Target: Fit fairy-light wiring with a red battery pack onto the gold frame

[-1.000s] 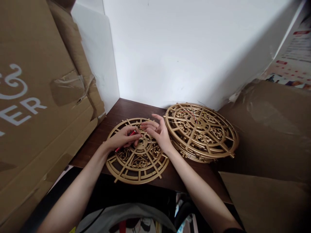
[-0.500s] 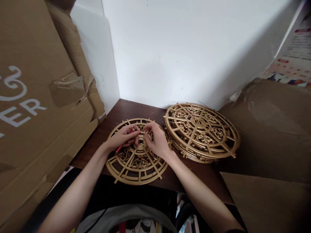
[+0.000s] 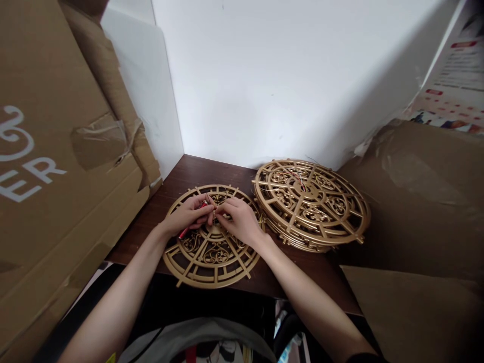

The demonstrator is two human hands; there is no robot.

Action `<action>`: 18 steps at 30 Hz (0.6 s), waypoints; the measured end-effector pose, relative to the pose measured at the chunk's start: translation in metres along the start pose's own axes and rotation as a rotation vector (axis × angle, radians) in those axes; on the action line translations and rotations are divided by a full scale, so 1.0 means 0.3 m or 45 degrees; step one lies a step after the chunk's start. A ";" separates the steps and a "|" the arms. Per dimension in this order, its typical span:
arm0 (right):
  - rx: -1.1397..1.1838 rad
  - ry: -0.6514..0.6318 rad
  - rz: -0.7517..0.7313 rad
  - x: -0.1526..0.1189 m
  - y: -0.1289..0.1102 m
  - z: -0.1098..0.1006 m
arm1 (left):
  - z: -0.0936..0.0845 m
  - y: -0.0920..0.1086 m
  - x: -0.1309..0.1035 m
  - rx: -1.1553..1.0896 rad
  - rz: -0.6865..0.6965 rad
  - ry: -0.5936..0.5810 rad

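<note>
A round gold openwork panel [image 3: 215, 272] with scrollwork and spokes lies flat before me. Over its centre, my left hand [image 3: 188, 216] is closed around a slim red-handled tool [image 3: 183, 233], whose kind I cannot make out. The handle slants down out of the palm toward the near left. My right hand [image 3: 239, 218] is closed in a pinch, its fingertips meeting those of my left hand just above the panel's hub. Whatever is between these fingers is too small to make out. Much of the hub is hidden by my hands.
To the right stands a stack of similar gold panels [image 3: 310, 204], with thin coloured wires [image 3: 300, 179] on top. Beneath lies a dark brown tabletop [image 3: 196, 169], backed by a white wall [image 3: 264, 75]. Cardboard boxes hem it in at left [image 3: 56, 217] and right [image 3: 423, 201].
My right hand has moved left and its fingers have closed, so the fingertips now meet my left hand. The left hand keeps the red-handled tool. The view has shifted slightly.
</note>
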State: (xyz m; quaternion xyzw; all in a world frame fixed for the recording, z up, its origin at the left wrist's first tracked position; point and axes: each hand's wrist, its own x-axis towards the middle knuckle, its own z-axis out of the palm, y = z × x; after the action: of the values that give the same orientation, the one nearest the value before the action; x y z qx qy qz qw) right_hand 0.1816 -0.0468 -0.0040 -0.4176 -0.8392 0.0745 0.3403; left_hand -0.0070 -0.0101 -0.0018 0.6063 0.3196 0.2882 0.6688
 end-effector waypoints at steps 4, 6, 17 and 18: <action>-0.056 -0.100 -0.050 -0.002 0.005 0.000 | -0.002 -0.003 0.000 -0.001 -0.011 0.013; -0.066 -0.159 -0.072 -0.003 0.010 -0.006 | -0.003 -0.004 0.001 -0.006 -0.014 0.012; -0.159 -0.208 -0.075 0.005 0.014 -0.032 | 0.003 0.012 -0.006 0.089 -0.030 0.059; -0.173 -0.190 -0.069 0.005 0.013 -0.030 | 0.004 0.013 -0.006 0.106 -0.026 0.065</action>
State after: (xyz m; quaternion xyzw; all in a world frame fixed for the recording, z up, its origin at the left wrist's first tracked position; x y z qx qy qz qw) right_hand 0.1893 -0.0446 0.0019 -0.4101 -0.8763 0.0390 0.2497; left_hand -0.0071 -0.0119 0.0023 0.6227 0.3543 0.2833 0.6375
